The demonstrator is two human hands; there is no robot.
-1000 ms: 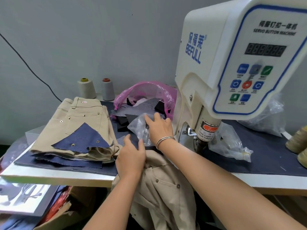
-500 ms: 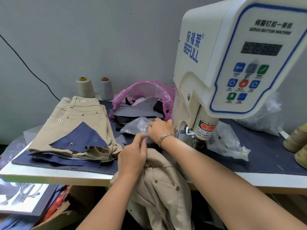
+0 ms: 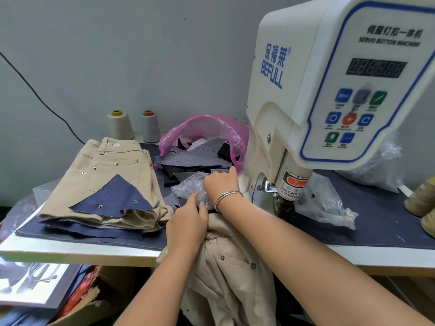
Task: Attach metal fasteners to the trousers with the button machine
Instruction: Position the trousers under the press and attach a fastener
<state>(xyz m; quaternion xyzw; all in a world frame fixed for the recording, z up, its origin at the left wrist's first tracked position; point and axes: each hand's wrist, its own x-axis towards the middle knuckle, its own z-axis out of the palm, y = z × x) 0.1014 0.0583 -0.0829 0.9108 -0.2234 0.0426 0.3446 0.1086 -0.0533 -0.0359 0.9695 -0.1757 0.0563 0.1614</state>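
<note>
A cream servo button machine [image 3: 306, 95] stands at the right of the table. Beige trousers [image 3: 230, 274] hang over the table's front edge below my hands. A small clear plastic bag of fasteners [image 3: 188, 185] lies left of the machine's base. My right hand [image 3: 221, 184], with a bangle at the wrist, has its fingers curled into the bag. My left hand [image 3: 188, 222] pinches the bag's near edge with fingertips. What is inside the bag is too blurred to tell.
A stack of folded beige trousers [image 3: 110, 170] with a blue denim scrap [image 3: 113, 198] lies at the left. A pink bag of fabric scraps [image 3: 207, 130] and two thread cones [image 3: 120, 125] stand behind. Clear bags [image 3: 327, 203] lie right of the machine. A cardboard box [image 3: 77, 309] sits under the table.
My right hand has curled down into the clear bag, which is now lower and flatter. My left hand has risen from the trousers to the bag's edge.
</note>
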